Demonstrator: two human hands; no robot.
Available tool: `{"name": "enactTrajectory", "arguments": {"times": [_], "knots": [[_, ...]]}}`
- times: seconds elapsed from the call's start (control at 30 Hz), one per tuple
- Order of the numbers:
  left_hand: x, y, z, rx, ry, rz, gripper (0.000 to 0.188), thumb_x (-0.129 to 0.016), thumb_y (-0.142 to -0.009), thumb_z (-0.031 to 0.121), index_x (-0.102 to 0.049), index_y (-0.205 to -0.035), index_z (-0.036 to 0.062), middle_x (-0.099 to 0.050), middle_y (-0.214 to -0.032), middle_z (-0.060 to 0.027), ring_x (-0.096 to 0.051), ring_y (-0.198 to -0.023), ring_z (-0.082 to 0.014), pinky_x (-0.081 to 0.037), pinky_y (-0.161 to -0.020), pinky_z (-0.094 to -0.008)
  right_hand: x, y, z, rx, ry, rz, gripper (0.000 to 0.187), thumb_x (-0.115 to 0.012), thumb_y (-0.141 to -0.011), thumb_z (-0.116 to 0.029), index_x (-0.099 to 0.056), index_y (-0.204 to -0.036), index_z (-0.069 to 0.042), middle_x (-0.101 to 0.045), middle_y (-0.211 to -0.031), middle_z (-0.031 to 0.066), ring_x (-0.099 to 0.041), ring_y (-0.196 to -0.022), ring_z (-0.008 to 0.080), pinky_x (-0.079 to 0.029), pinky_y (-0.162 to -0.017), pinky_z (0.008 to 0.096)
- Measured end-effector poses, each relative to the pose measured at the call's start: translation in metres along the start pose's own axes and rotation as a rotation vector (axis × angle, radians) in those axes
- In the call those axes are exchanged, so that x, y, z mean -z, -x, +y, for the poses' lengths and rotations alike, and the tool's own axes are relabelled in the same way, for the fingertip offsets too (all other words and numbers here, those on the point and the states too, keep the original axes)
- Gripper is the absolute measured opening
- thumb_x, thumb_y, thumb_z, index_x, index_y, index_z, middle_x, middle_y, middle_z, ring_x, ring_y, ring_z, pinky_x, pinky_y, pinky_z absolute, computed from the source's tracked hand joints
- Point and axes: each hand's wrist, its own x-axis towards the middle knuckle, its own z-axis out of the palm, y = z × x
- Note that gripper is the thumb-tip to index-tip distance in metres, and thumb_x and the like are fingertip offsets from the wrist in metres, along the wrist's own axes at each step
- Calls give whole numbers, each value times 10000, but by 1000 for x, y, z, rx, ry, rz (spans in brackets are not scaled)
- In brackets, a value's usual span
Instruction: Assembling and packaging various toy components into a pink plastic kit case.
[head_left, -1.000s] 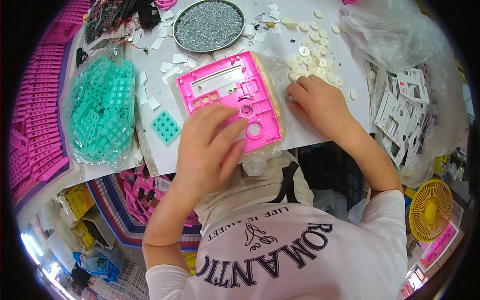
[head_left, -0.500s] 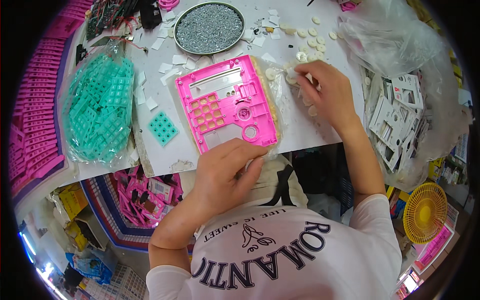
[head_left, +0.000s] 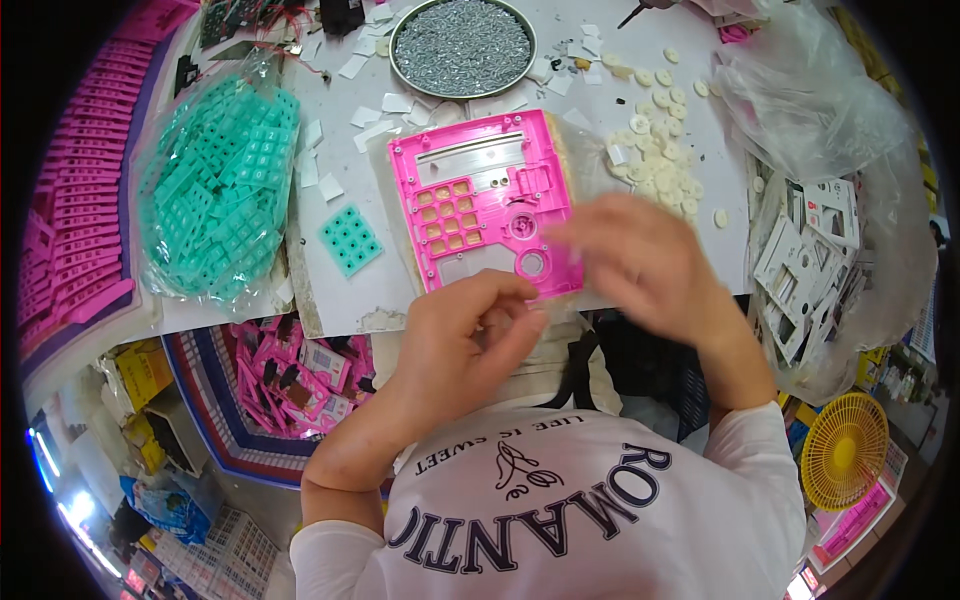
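Pink plastic panel (head_left: 490, 203) lies just beyond the left fingertips, on the white table (head_left: 730, 255), with the right fingers over or just beside its right edge.

Farthest beyond the fingers, a round metal dish (head_left: 463, 97) is heaped with small silvery metal pieces (head_left: 463, 48). Well to the left of the left fingers, a clear plastic bag (head_left: 258, 66) bulges with teal keypads (head_left: 225, 170); one loose teal keypad (head_left: 350, 240) lies between that bag and the panel. Below and left of the left fingers, a striped basket (head_left: 205, 425) holds a jumble of pink parts (head_left: 300, 375). Well to the right of the right fingers, white cut-out plates (head_left: 800, 260) sit by crumpled clear plastic (head_left: 820, 110).

Smooth and squarish, the panel has a grid of rounded openings, a long slot and two circular features nearest the right fingertips. Beyond the right fingers, small off-white discs (head_left: 665, 175) are scattered and piled.

The left hand (head_left: 470, 340) is half curled — a small gap between thumb and index finger, nothing visible in it. The right hand (head_left: 640, 262) reaches inward, fingers loosely extended but blurred — I cannot tell whether they hold anything.
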Motion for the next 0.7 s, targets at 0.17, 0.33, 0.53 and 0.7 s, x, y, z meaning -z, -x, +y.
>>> {"name": "enactTrajectory", "arguments": {"times": [0.17, 0.33, 0.53, 0.7], "knots": [[-1, -3, 2, -144, -150, -54, 77, -689, -945, 95, -681, -929, 21, -619, -681, -111, -595, -553, -248, -463, -525, -358, -18, 13, -38, -7, -71, -6, 438, -760, -770, 5, -687, -1197, -59, -679, -925, 94, -666, -814, 298, -552, -707, 378], [-2, 1, -8, -270, -217, 8, 77, -628, -964, 42, -701, -969, 18, -616, -701, -152, -594, -583, -326, -453, -537, -369, -30, 11, -37, -74, -50, 166, 274, -789, -762, -13, -724, -1027, -40, -692, -812, 86, -668, -728, 280, -546, -635, 377], [9, -4, -10, -122, -134, 168, 122, -713, -939, 115, -670, -1010, 27, -641, -753, -111, -574, -537, -246, -475, -540, -371, -31, -19, -8, -66, 242, 167, 172, -771, -761, -49, -725, -926, -70, -695, -907, 74, -642, -860, 306, -556, -734, 400], [29, 1, -19, -93, -130, 264, 163, -744, -902, 85, -693, -1048, 31, -638, -754, -51, -482, -524, -122, -430, -530, -276, -41, -37, 4, -72, 318, 178, 120, -770, -716, -43, -713, -821, -51, -659, -1064, 84, -577, -1031, 321, -538, -788, 401]]}}
